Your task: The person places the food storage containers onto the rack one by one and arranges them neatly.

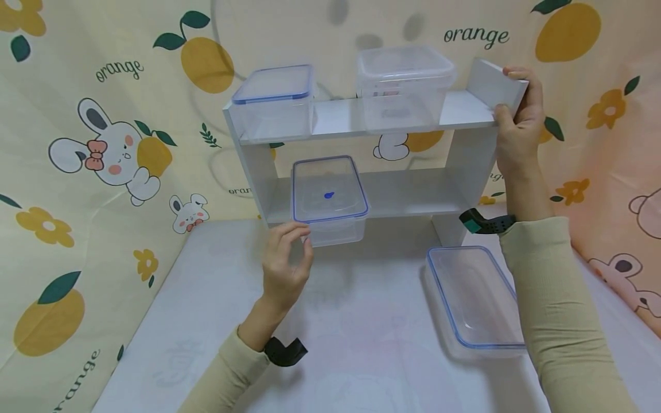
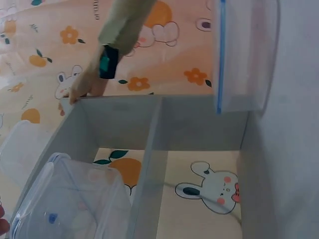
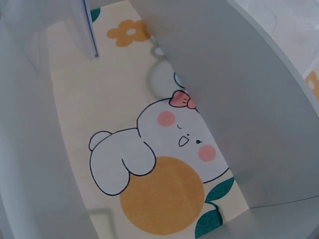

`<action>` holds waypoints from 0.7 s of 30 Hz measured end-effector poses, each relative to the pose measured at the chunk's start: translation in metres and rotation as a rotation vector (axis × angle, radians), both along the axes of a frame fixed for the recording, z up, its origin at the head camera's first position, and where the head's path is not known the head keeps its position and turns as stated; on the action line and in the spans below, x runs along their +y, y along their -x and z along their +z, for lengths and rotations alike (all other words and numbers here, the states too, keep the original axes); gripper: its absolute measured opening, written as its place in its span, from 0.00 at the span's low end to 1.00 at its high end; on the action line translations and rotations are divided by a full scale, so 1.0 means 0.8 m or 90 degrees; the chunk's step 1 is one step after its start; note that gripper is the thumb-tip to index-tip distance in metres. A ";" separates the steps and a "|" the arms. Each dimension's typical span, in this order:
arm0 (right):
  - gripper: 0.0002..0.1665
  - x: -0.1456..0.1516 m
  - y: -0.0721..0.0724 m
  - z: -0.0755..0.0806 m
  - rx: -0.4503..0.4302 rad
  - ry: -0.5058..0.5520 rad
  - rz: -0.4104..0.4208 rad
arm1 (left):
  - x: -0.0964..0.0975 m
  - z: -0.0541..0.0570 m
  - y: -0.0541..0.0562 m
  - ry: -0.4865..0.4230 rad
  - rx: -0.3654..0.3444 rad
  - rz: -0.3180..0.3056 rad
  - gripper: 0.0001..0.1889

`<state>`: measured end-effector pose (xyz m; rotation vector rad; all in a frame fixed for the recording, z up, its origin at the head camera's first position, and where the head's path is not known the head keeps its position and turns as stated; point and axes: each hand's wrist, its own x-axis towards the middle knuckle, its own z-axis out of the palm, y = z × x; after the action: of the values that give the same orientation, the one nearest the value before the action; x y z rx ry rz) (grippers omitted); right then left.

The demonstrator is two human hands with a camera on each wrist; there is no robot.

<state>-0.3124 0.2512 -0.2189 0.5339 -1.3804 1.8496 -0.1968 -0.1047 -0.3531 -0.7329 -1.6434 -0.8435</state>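
Head cam has the right hand (image 1: pixel 523 117) raised high, thumb and fingers gripping the white end panel (image 1: pixel 494 87) atop a smooth white shelf unit (image 1: pixel 408 189). Left hand (image 1: pixel 284 261) is lifted too, fingers bent at the front corner of a clear plastic, blue-rimmed box (image 1: pixel 330 192) on the middle board; honestly can't tell if it's pinching or just touching. Cloth backdrop (image 1: pixel 310 40) says "orange" in curly script.

Left wrist cam shows the shelf sideways, right hand at its far corner, that rounded-corner box lower left with a blue mark on its lid.

Right wrist cam gets flat grey-looking boards around a bunny print.
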 end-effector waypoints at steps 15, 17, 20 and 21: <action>0.26 -0.001 0.001 0.001 0.008 0.001 -0.003 | 0.013 0.010 0.008 0.264 0.064 0.188 0.19; 0.26 -0.001 0.000 0.001 0.007 0.004 -0.001 | 0.016 0.011 0.010 0.286 0.054 0.203 0.21; 0.26 -0.002 -0.002 0.001 0.005 0.006 0.001 | 0.020 0.012 0.010 0.303 0.052 0.217 0.21; 0.26 -0.002 -0.002 0.001 0.004 0.008 0.003 | 0.021 0.013 0.011 0.305 0.054 0.221 0.21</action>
<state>-0.3109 0.2495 -0.2182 0.5364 -1.3640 1.8571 -0.2053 -0.0877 -0.3429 -0.7632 -1.8468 -0.1665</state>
